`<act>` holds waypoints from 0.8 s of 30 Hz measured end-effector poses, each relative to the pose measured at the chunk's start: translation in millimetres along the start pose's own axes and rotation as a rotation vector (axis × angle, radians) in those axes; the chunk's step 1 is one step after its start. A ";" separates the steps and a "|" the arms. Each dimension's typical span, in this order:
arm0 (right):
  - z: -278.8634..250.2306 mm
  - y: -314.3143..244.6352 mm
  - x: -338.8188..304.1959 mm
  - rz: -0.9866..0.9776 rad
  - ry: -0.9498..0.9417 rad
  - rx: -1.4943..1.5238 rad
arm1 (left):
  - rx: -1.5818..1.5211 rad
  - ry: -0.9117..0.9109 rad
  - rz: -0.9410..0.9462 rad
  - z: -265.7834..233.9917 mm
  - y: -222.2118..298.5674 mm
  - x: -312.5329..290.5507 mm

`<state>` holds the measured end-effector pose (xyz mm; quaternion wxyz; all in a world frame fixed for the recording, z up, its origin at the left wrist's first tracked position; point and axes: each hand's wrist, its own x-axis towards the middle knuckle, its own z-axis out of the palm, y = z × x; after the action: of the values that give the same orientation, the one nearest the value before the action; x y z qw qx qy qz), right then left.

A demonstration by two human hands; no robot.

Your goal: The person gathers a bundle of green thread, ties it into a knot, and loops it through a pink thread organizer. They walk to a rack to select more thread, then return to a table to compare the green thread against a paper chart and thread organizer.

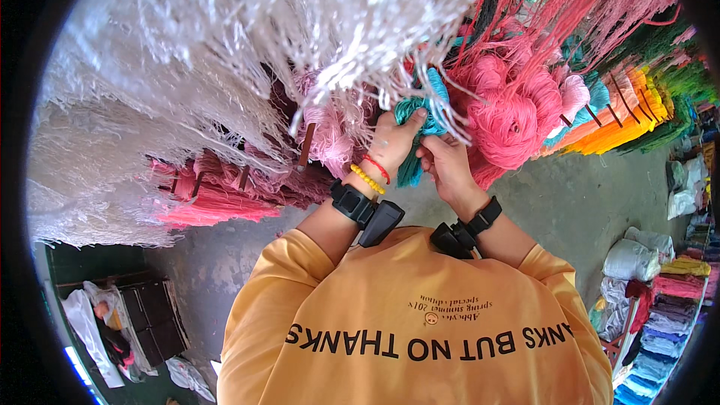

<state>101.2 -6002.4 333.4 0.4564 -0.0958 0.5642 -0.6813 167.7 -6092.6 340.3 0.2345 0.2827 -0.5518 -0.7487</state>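
Observation:
Both my hands are raised to a teal skein of yarn (412,169) that hangs among other skeins on wooden pegs. My left hand (391,142) grips the skein's upper part, thumb over the teal strands. My right hand (444,161) closes on the skein just to the right, a little lower. Black wrist devices and a yellow and a red bead bracelet sit on my wrists. White stringy yarn (247,37) hangs over the hands from above. Pink coiled skeins (506,124) press against the teal one on the right.
Rows of hanging yarn run right: pink, orange (611,131), yellow, green (679,79). Deep pink skeins (217,199) hang at left. Grey concrete floor (570,202) lies below. Stuffed sacks and folded yarn bundles (667,292) pile at lower right. A dark crate (154,319) stands lower left.

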 end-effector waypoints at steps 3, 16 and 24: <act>-0.8 2.0 0.4 -0.011 -0.005 0.027 | -0.011 -0.008 -0.006 0.2 -0.9 0.2; -5.9 8.9 2.4 0.020 -0.082 0.184 | -0.129 0.061 -0.074 3.3 -3.0 1.9; -7.0 7.2 2.9 0.000 -0.029 0.092 | -0.108 0.058 -0.045 5.6 -0.7 0.8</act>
<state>98.7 -5999.3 323.7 0.4684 -0.0845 0.5256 -0.7051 163.4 -6089.1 340.8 0.2483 0.3037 -0.4972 -0.7739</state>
